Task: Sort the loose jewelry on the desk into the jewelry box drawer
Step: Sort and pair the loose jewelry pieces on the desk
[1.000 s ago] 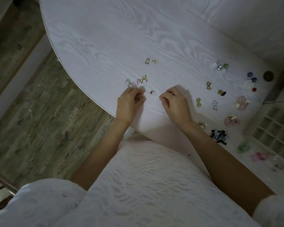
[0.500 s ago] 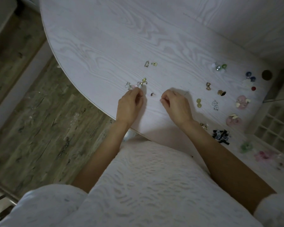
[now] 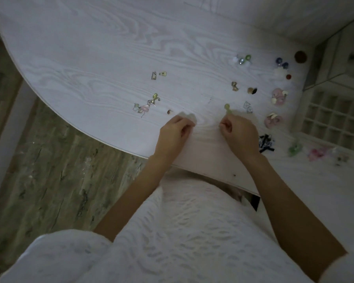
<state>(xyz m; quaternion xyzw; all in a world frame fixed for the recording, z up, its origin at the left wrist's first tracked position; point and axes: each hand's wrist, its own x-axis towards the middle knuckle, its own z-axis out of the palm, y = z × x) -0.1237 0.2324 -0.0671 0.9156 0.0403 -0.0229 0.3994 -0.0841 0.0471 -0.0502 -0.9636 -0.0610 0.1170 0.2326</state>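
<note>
Curling inward, the left hand [image 3: 175,130] and right hand [image 3: 238,132] look clenched; what they grip I cannot tell. Jewelry [image 3: 146,106] lies scattered on the desk [image 3: 90,58], the drawer [image 3: 335,117] at right. Small pieces could slip and roll off the near edge.

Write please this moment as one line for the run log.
left hand: curled, on desk | right hand: curled, near green earrings | jewelry: loose on desk | drawer: far right, compartments seem empty
</note>
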